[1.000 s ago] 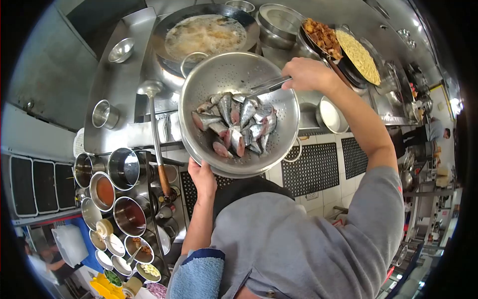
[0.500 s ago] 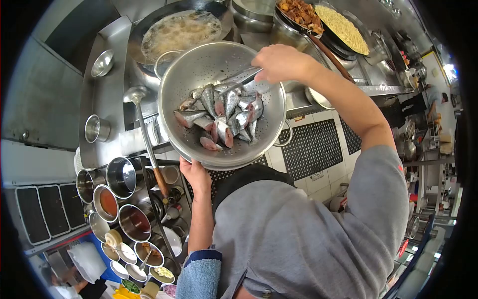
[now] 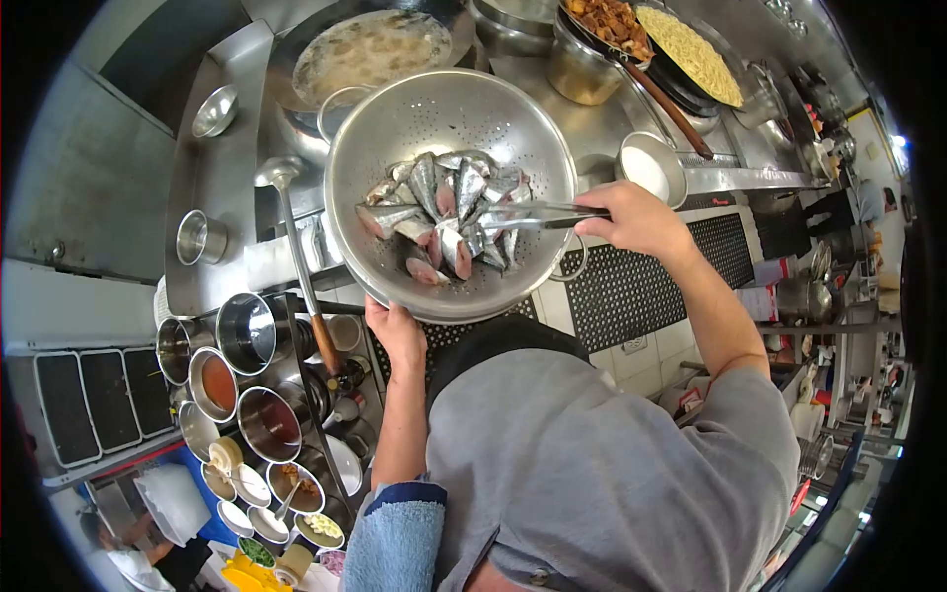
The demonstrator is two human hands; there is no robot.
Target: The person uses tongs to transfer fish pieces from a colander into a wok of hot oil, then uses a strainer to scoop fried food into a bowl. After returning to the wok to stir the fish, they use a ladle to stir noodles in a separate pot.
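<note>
A steel colander (image 3: 370, 128) fills the middle of the view, tilted towards me, with raw cut fish pieces (image 3: 444, 212) heaped inside. My left hand (image 3: 397, 333) grips its near rim from below. Metal tongs (image 3: 543, 211) are in my right hand (image 3: 641, 222), held over the colander's right rim, their tips among the silvery fish. Beyond the colander's upper left edge is a wok (image 3: 286, 74) of bubbling oil (image 3: 370, 54).
A ladle (image 3: 296, 232) lies along the counter at left, its wooden handle over several sauce pots (image 3: 247, 335). A pan of noodles (image 3: 691, 54) and browned pieces (image 3: 607, 25) stand at back right. A pot of white contents (image 3: 646, 170) sits near my right hand. Black mats cover some floor.
My right hand has swung from the colander's far side to its right side, bringing the tongs round with it. The tongs' tips now reach into the fish from the right.
</note>
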